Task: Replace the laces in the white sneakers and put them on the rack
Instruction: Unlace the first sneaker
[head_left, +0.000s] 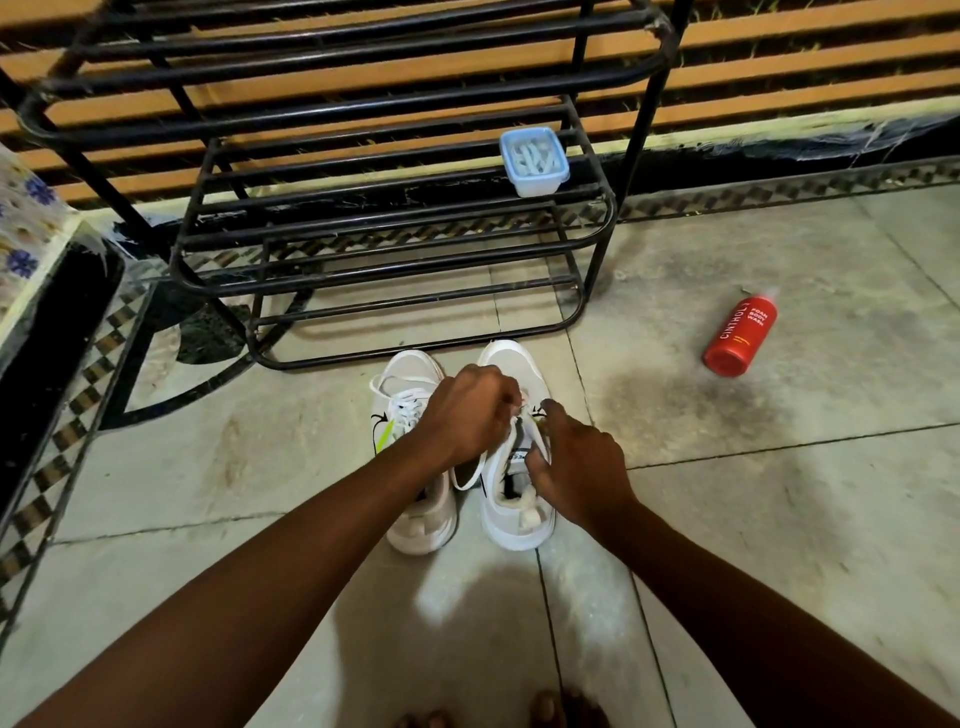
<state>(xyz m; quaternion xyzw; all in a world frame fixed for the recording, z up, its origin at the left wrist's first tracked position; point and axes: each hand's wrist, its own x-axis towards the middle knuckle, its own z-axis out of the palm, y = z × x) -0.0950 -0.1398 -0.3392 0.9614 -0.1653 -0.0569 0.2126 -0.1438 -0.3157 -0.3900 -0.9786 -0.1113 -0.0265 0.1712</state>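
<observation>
our left hand (470, 410) pinches the lace (467, 475) over the right sneaker (511, 499); right hand (576, 467) grips its collar. we draw lace evenly, steadying the shoe. left sneaker (410, 415) sits beside it, rack (395, 270) just beyond.

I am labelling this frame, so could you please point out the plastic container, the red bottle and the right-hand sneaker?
plastic container (535, 158): head view, on its lid.
red bottle (740, 335): head view, mid body.
right-hand sneaker (506, 361): head view, on its toe.
</observation>
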